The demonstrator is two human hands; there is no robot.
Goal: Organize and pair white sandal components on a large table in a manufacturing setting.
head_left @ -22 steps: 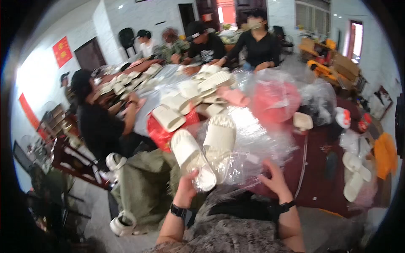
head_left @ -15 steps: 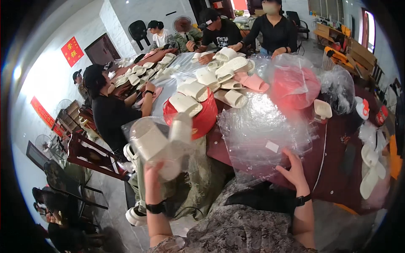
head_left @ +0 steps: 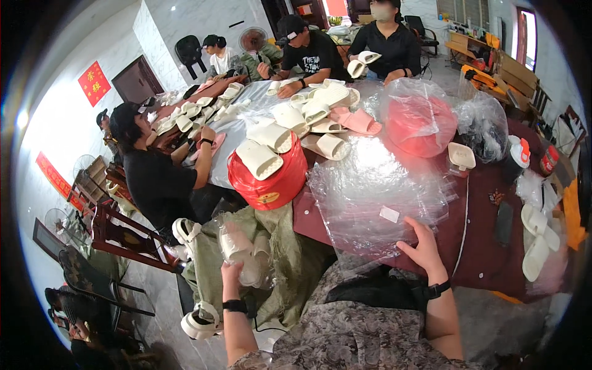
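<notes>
My left hand (head_left: 232,272) grips a clear bag holding a pair of cream slippers (head_left: 237,245), low over a green woven sack (head_left: 296,262). Part of its fingers is hidden by the bag. My right hand (head_left: 423,250) is open, thumb and fingers apart, at the near edge of a stack of clear plastic bags (head_left: 351,191) with a small white label (head_left: 389,214). Left of the stack, cream slippers (head_left: 259,159) rest on a large red roll (head_left: 277,185). Behind lie more cream slippers (head_left: 327,146) and a pink pair (head_left: 357,120).
A plastic-wrapped red bundle (head_left: 422,126), a lidded tub (head_left: 461,157), a cup (head_left: 518,154) and a phone-like dark slab (head_left: 504,223) stand or lie on the maroon tabletop (head_left: 481,246). Co-workers sit around the table. A wooden chair (head_left: 123,234) and white clogs (head_left: 200,320) are at left.
My left hand has lowered the bagged slippers from beside the red roll to over the green sack. My right hand stays by the bags. Across the table, a co-worker now holds up slippers.
</notes>
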